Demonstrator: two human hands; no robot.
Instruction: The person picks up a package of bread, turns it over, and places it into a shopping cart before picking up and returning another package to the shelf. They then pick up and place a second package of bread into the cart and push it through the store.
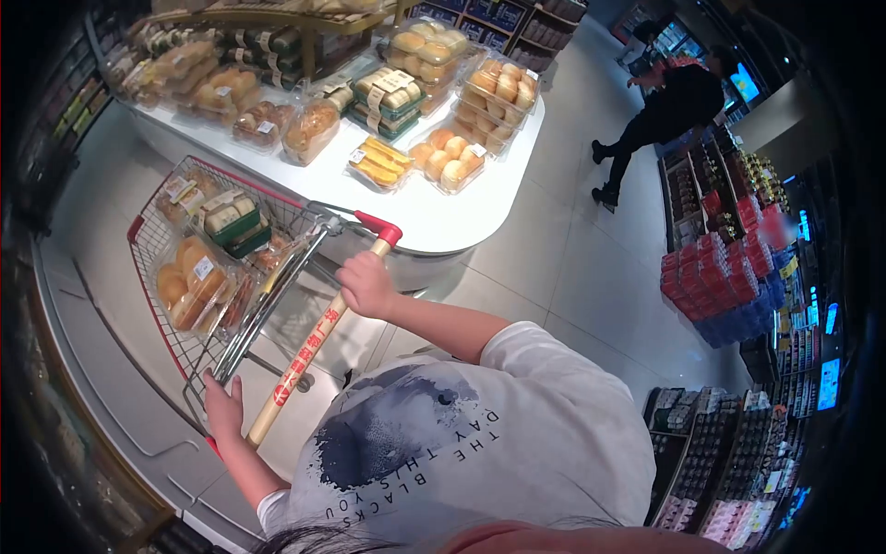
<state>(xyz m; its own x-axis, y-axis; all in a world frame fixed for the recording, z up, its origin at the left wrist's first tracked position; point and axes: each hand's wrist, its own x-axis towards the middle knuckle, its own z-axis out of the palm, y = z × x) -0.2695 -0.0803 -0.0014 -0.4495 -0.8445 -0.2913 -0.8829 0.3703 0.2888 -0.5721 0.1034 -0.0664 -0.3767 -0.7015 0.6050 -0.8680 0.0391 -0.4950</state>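
My right hand is wrapped round the handle of a shopping cart, close to its red end cap. At the cart's other rear corner, my left hand grips the metal frame, its thumb raised and some fingers hidden. The wire basket of the shopping cart holds packaged goods. Among them are a clear bag of bread rolls and a green tray of pale buns. Other packs lie beside and partly under these.
A white display table runs along the cart's side, stacked with boxed rolls and bagged bread. A person in black stands further off in the aisle. Red drink packs and stocked shelves line the right.
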